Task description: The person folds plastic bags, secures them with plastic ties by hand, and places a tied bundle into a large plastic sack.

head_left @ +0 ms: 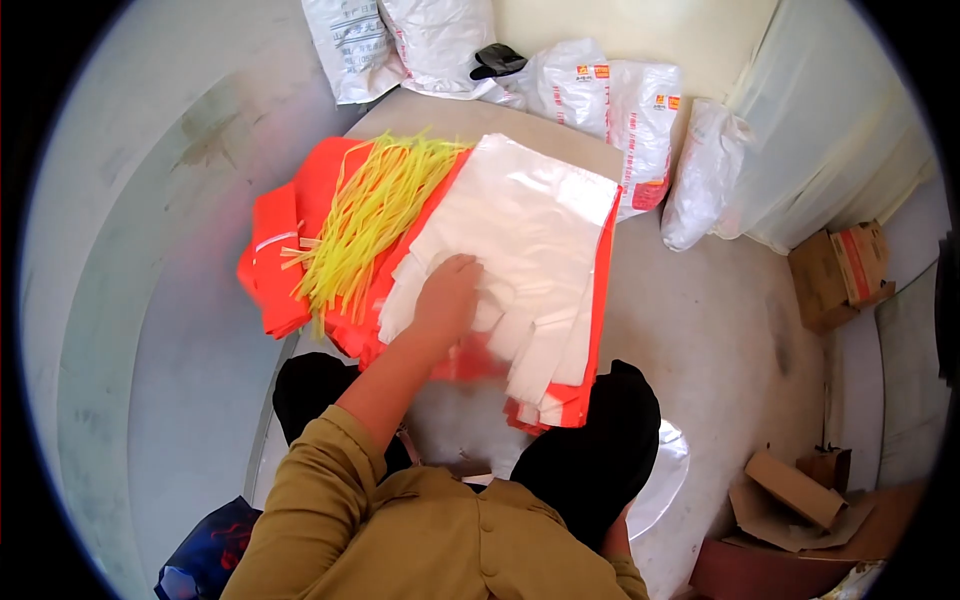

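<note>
My left hand (450, 293) lies on a stack of white plastic bags (525, 215), its fingers stretched over the left part of the stack. The bags' lower edges fan out in loose flaps. Beneath them is red sheet material (598, 320), showing along both sides. To the left of the stack lies a bundle of yellow strips (385, 210), also on red material. Only the wrist of my right arm (617, 540) shows, low beside my thigh; the fingers are hidden. Near it is a shiny clear plastic piece (662, 480), and I cannot tell whether the hand touches it.
White printed sacks (570, 90) stand along the back, with a black item (497, 62) among them. A cardboard box (840, 275) sits at right, opened cardboard (800, 505) at lower right. A dark blue bag (215, 545) is at lower left. My knees flank the work.
</note>
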`<state>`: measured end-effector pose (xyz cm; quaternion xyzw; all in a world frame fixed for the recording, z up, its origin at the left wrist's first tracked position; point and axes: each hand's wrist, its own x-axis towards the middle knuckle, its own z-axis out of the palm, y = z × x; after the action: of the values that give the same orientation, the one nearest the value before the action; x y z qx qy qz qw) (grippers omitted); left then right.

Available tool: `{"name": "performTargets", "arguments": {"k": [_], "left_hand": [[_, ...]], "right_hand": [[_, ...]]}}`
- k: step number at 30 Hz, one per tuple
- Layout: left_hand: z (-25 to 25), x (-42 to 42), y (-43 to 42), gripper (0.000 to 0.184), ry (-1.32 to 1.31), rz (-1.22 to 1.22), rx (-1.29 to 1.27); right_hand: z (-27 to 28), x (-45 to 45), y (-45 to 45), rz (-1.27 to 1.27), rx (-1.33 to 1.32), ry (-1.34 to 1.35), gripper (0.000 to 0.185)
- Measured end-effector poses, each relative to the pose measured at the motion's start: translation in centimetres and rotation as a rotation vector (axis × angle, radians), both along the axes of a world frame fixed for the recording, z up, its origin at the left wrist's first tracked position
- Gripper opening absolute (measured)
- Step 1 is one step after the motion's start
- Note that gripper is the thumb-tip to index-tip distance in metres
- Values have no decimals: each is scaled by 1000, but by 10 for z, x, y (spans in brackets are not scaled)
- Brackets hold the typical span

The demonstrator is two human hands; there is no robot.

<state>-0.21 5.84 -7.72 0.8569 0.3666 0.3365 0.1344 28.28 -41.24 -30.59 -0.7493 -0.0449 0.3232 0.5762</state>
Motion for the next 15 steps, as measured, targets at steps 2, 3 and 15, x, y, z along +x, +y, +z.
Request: {"name": "performTargets", "arguments": {"k": [2,3,15], "left_hand": [[1,0,2,32,15,16,-8],[2,0,3,28,1,13,-15],[51,2,3,8,-83,13,-23]], "right_hand": [[-7,9,-8,-4,92,13,50],[-13,15,-12,-9,112,-30,50],[164,51,95,-221,199,-439,42]]}}
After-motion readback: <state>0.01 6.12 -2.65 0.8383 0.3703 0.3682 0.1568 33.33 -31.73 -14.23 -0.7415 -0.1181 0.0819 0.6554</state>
